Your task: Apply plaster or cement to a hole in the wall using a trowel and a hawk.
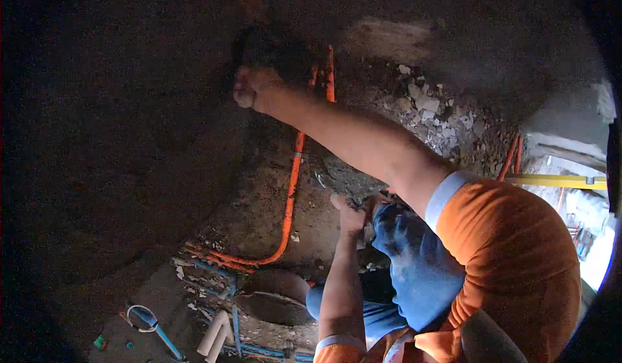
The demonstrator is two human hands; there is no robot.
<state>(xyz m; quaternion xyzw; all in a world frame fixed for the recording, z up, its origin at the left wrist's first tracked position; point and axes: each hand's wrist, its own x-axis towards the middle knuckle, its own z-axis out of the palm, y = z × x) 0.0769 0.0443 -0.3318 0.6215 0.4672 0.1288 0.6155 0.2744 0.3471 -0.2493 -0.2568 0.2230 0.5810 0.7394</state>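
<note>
My right arm reaches across to the dark wall [129, 142]. At its end my right hand [251, 88] is closed, its fingers curled. Against the wall just above it is a dark, wet-looking patch [275, 48]; whatever the hand grips is lost in the shadow. Lower down, in front of my blue-jeaned knee [414, 253], my left hand [355, 217] is closed at the near edge of a flat tool carrying grey mortar [353, 180]. The tool's exact kind is hard to make out. An orange conduit [293, 188] runs along the wall between both hands and bends near the floor.
Below the bend stands a round bucket [275, 304], beside blue pipes [234, 324] and a pale pipe elbow [215, 334]. A blue-handled tool with a white ring [155, 327] lies lower left. Rubble [431, 107] fills the upper right; a yellow level [557, 181] is at far right.
</note>
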